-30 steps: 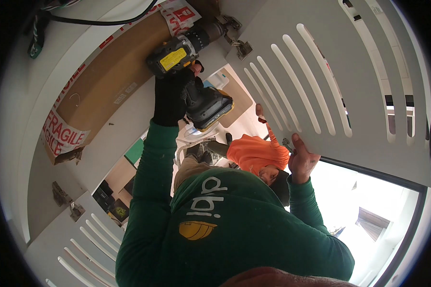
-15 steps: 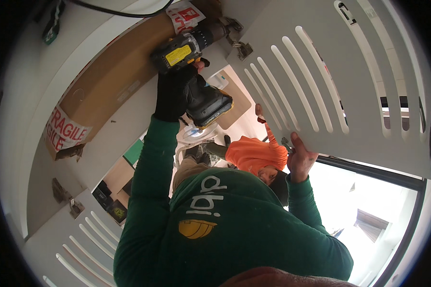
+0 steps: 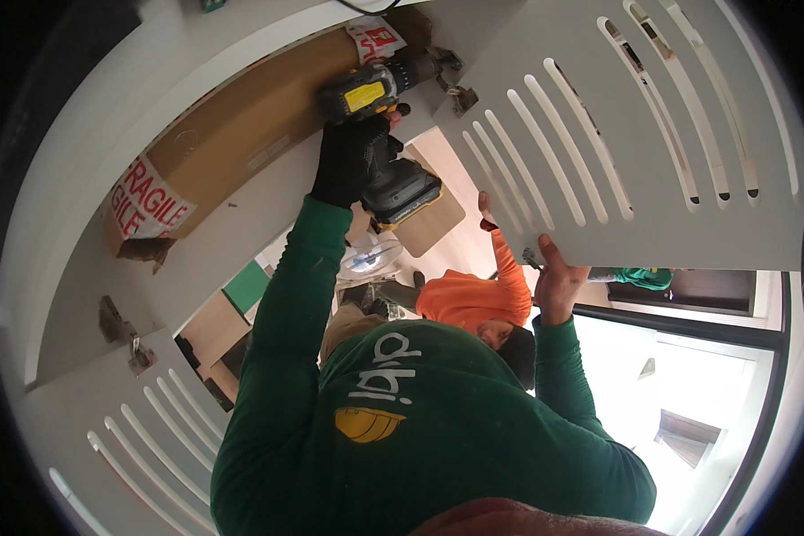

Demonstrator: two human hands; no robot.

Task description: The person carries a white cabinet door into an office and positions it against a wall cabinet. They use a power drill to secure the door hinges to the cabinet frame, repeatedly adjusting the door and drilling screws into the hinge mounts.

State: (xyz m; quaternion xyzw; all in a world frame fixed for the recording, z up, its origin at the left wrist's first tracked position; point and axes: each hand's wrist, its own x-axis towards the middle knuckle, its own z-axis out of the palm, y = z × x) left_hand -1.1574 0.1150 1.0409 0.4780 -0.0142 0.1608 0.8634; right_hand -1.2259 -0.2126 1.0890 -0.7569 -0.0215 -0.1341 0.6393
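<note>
Clasps drill in left grip, nose toward one o'clock; holds door, likewise toward one, in right grip.

white cabinet shelf | bears: long cardboard box | red-white tape on box

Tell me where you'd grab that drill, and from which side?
Probably by the handle, coming from the left, as the gloved left hand does. It's the slimmer part between the drill's body and its wide battery. The chuck points right, toward the metal hinge, so coming from the left should keep fingers clear of it.
</note>
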